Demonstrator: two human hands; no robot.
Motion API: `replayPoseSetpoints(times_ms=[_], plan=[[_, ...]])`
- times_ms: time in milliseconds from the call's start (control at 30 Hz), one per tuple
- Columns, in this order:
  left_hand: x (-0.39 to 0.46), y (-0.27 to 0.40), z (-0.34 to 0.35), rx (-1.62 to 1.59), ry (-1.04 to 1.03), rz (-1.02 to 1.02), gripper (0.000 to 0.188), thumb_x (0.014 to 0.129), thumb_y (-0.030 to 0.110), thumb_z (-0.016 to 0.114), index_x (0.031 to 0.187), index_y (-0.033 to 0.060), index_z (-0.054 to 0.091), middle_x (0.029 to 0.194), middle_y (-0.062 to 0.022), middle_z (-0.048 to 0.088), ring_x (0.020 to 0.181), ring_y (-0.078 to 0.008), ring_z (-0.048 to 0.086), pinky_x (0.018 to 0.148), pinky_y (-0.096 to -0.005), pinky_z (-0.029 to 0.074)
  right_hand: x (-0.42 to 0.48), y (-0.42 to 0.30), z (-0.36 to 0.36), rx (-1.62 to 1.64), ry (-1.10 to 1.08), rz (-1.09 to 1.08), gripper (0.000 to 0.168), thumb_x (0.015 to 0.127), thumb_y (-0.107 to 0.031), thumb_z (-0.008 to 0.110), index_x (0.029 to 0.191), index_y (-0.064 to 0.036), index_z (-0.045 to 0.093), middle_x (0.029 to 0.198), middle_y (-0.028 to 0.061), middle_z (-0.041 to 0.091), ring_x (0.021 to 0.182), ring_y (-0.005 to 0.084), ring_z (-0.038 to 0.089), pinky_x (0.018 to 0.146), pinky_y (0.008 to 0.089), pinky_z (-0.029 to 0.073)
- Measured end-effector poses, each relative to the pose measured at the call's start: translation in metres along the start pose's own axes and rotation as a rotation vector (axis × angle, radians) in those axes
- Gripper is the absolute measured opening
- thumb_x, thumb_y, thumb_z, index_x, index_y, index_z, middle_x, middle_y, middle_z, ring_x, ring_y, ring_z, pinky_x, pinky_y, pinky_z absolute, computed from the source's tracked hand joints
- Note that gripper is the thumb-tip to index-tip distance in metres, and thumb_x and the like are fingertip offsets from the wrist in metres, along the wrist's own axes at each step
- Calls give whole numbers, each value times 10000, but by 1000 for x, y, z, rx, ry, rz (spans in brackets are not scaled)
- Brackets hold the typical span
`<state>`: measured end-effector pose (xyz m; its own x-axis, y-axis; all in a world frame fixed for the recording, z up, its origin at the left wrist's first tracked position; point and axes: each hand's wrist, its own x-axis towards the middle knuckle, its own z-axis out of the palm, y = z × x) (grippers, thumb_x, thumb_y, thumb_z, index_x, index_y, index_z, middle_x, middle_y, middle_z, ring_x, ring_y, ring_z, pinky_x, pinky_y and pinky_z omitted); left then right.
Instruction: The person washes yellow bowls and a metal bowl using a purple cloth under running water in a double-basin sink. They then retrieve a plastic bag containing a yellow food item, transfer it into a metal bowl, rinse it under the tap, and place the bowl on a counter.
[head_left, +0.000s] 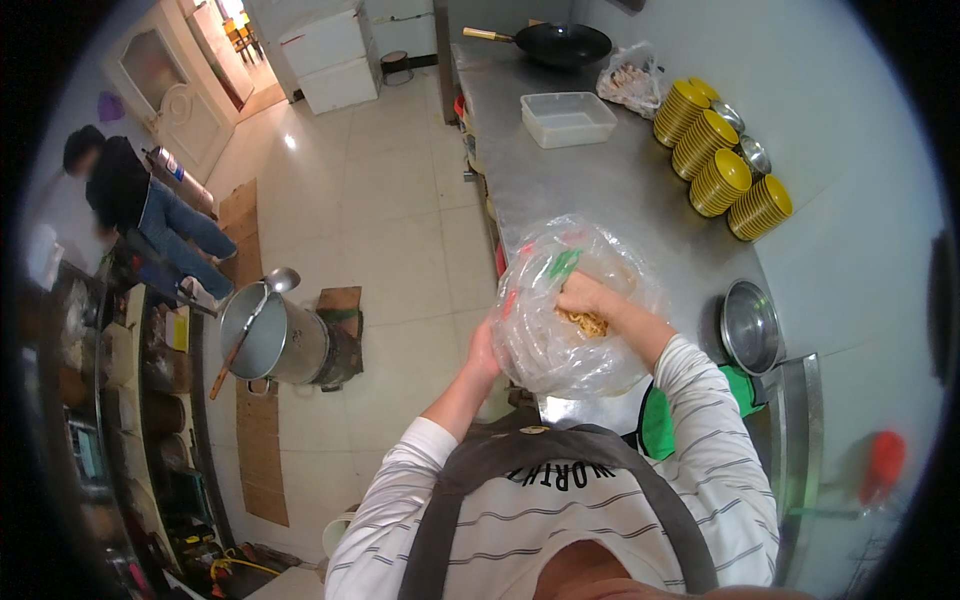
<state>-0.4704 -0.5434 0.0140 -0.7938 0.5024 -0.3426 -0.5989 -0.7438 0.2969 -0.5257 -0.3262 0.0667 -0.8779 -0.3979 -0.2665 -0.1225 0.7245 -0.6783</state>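
Note:
A large clear plastic bag with red and green print rests at the near end of the steel counter. My left hand supports the bag's left side from outside, its fingers partly hidden by the plastic. Inside the bag's opening is my right hand, bent over light brown food pieces, whose exact kind I cannot tell. The fingertips are hidden, so whether they grip any food does not show. A steel bowl stands to the right of the bag.
Along the wall stand stacks of yellow bowls. Farther back are a plastic container, a filled bag and a wok. On the left, a tall pot carries a ladle; a person bends by the shelves.

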Motion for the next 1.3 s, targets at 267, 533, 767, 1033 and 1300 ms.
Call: replayPoseSetpoints(times_ms=[267,533,767,1033,1300], plan=[[-6,-32,-25,211,-18,259,400,969,298,441,1210,-11,519,1168,-129,571,1069,-244,552,937,-381,445,-28,-7,-8,-174,65,-144,363,739,-262,586,1026,-42,616,1020,224,610,984,389,556,852,435,437],[-18,-9,14,285,52,60,459,948,378,468,1254,37,505,1216,-111,558,1083,-244,545,938,-394,442,-19,-16,25,-389,253,-301,387,741,-327,623,948,0,608,937,238,607,880,409,570,779,458,453],[-29,-5,36,-5,-73,35,451,964,357,425,1269,31,488,1235,-101,549,1084,-243,558,934,-386,466,-35,-17,27,-232,342,-157,372,696,-285,687,945,-16,622,940,229,617,865,396,581,777,451,461],[-8,1,25,-15,9,-52,342,933,212,526,1215,19,522,1154,-114,586,1025,-237,584,889,-391,495,-25,-6,24,-204,397,-177,358,667,-260,695,929,-25,636,864,235,622,795,392,603,722,444,482],[-15,4,48,4,-24,-104,389,894,253,599,1209,34,537,1122,-100,600,995,-214,590,868,-362,499,-15,18,46,273,268,-508,332,695,-244,669,949,-34,631,868,194,638,788,384,607,724,450,486]])
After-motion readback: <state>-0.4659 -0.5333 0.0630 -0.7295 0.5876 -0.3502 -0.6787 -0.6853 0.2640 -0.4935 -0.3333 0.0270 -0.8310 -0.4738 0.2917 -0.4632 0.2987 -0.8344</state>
